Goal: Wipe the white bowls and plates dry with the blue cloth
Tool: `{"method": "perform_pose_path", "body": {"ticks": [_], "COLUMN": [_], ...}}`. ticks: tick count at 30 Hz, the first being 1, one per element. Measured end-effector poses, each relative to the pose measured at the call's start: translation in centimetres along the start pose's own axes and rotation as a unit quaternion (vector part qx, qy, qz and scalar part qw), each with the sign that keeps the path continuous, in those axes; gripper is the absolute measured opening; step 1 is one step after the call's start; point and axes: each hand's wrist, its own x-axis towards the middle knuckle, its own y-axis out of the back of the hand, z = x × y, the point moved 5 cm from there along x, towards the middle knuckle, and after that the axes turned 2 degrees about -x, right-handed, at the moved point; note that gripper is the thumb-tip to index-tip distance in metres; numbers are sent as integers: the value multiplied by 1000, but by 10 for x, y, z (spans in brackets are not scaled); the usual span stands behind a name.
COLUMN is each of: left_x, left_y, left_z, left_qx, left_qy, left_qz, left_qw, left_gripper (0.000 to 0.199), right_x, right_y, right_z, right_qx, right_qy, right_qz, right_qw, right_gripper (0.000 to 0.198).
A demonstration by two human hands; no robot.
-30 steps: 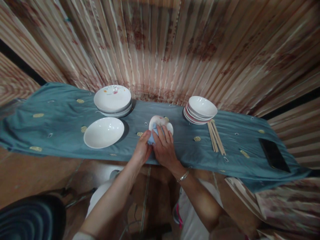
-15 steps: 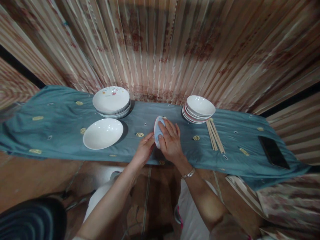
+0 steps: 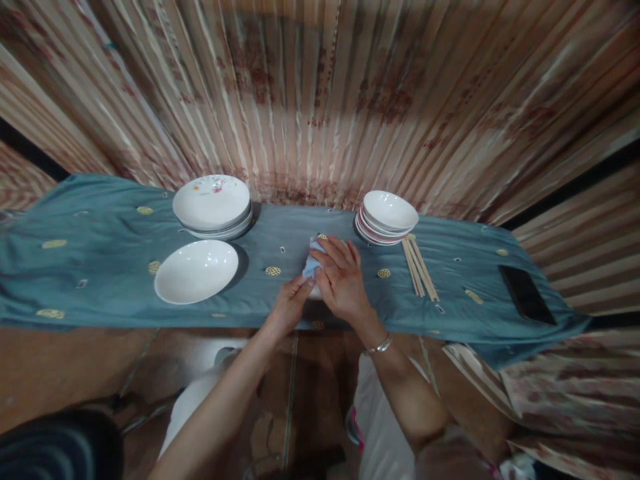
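Note:
My left hand (image 3: 289,303) pinches the edge of a small white bowl (image 3: 315,292), mostly hidden behind my hands. My right hand (image 3: 344,285), with a bracelet at its wrist, presses a light blue cloth (image 3: 311,257) against the bowl, fingers curled over it. Both hands are over the front middle of the table. To their left lies a large white oval-looking bowl (image 3: 197,272). Behind that stands a stack of plates (image 3: 213,203), the top one with a floral print. A stack of small bowls (image 3: 389,212) stands to the right, with several chopsticks (image 3: 420,270) in front.
A teal patterned cloth (image 3: 270,307) covers the long narrow table. Toward its right end lies a black phone-like slab (image 3: 526,293). A pleated curtain (image 3: 300,100) hangs right behind the table. A dark round stool (image 3: 60,447) is at the lower left.
The bowl has turned between my hands, so its red-edged rim no longer shows. The blue cloth is now bunched nearer my left fingertips. The view has shifted slightly.

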Motion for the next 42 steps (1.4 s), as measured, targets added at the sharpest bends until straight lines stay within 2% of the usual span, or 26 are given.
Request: {"method": "perform_pose_path", "body": {"ticks": [5, 9, 11, 14, 18, 22, 24, 27, 33, 38, 42], "left_x": [2, 3, 2, 1, 2, 3, 4, 6, 9, 9, 11], "left_y": [-1, 3, 6, 12, 17, 15, 16, 20, 23, 22, 25], "left_z": [-3, -5, -6, -10, -14, -10, -8, -9, -15, -7, -3], "left_qx": [56, 68, 71, 49, -24, -117, -159, -212, -306, -360, -380], "left_qy": [3, 6, 7, 18, 45, 65, 70, 86, 133, 168, 186], "left_qz": [-41, -39, -35, -22, 6, 29, 50, 85, 152, 182, 187], "left_qw": [998, 997, 997, 998, 999, 991, 984, 970, 930, 899, 886], "left_gripper": [32, 34, 33, 32, 32, 33, 29, 22, 5, 21, 35], "right_x": [6, 11, 11, 4, -15, -28, -32, -33, -33, -36, -43], "right_y": [3, 3, 3, -6, -31, -63, -75, -84, -81, -83, -86], "right_z": [20, 36, 48, 75, 106, 115, 115, 113, 105, 92, 75], "right_qx": [47, 122, 183, 294, 408, 446, 456, 447, 395, 367, 327], "right_qy": [-44, -85, -120, -227, -382, -463, -485, -481, -461, -433, -403], "right_qz": [30, 44, 58, 69, 101, 105, 110, 121, 137, 110, 81], "right_qw": [997, 988, 974, 926, 823, 759, 738, 745, 782, 816, 851], "right_gripper": [38, 39, 39, 39, 38, 38, 37, 39, 49, 65, 78]}}
